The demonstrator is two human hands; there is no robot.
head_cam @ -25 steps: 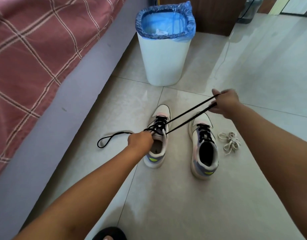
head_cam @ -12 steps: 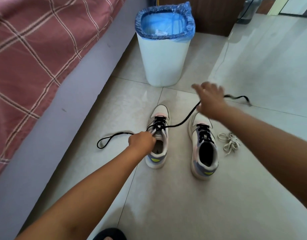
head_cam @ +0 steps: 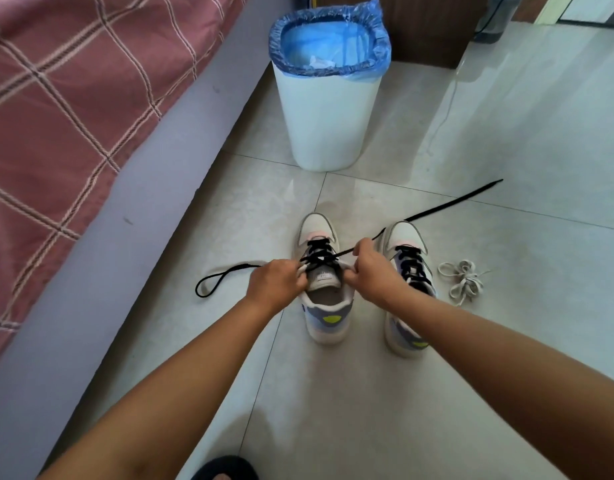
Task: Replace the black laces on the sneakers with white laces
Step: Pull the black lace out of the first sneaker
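Head view gives me a pale tiled floor (head_cam: 506, 341), with a bed in a red checked cover (head_cam: 56, 116) running along its left edge. A white bin with a blue liner (head_cam: 326, 98) stands at the floor's far side, beyond the shoes. My two forearms reach forward from the near edge and meet over the left sneaker (head_cam: 324, 299), which sits mid-floor; the right sneaker (head_cam: 407, 271) stands just beside it, partly hidden by my right wrist. My left hand (head_cam: 274, 284) has its fingers curled on the left rim of the shoe's opening, and my right hand (head_cam: 371, 271) grips the right rim, thumb up by the black lace (head_cam: 437, 209). That lace is partly unthreaded: one end trails toward the far right, the other loops left. A bundle of white laces (head_cam: 463, 280) lies right of the sneakers.
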